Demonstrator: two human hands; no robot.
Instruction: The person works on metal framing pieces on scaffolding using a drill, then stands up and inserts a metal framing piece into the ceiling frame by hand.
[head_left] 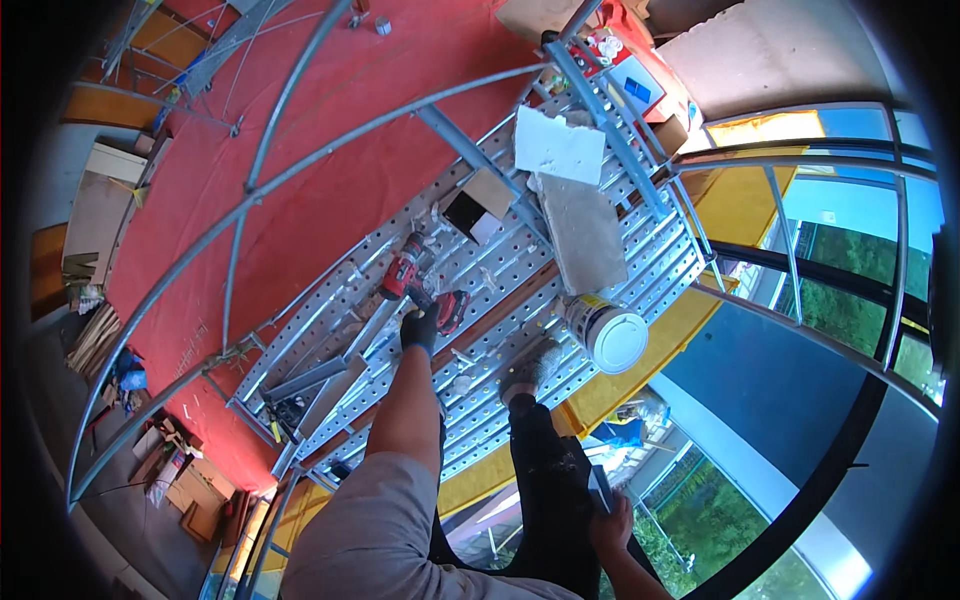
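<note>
My left hand [420, 330], in a dark glove, is closed at the black handle of a red cordless drill [402, 272]. The drill lies on its side on a perforated metal platform [500, 300], its red battery [453, 312] to the right of the hand. Low at the right, my right hand [612, 522] is bare and closed around a narrow flat blue-grey piece [600, 490], held beside my dark trouser leg. Its exact kind I cannot make out.
An open box [478, 206], a white board piece [558, 145], a grey slab [582, 235] and a white-lidded bucket [614, 340] stand or lie on the platform. Metal channels [345, 385] lie at the left. Scaffold rails [250, 195] edge the platform above a red-covered floor [330, 190]. Windows are at right.
</note>
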